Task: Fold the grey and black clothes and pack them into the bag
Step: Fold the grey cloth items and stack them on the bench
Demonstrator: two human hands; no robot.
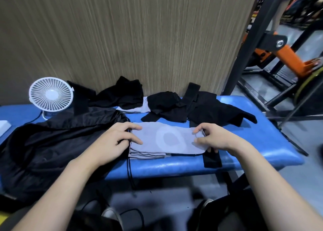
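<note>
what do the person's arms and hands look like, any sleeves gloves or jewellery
Both arms are bare along all of the forearm in view; no sleeve shows. The left hand and the right hand wear no gloves, and no rings, watch or wristband can be seen. No cables or markings are on them.

I see an evenly lit indoor scene, moderately bright, with light that seems to fall from overhead. The blue bench (244, 153) shows a soft white sheen along its near edge and right corner, glare off the padded cover. Shadows are faint; a dim one sits under my left hand (118, 139) and under my right hand (215, 138). The black clothes (201, 108) at the far edge lose nearly all fold detail in darkness. The wide lens bends the bench ends downward and tilts the metal frame (244, 47) at right. The floor below the near edge is smeared and soft.
</note>
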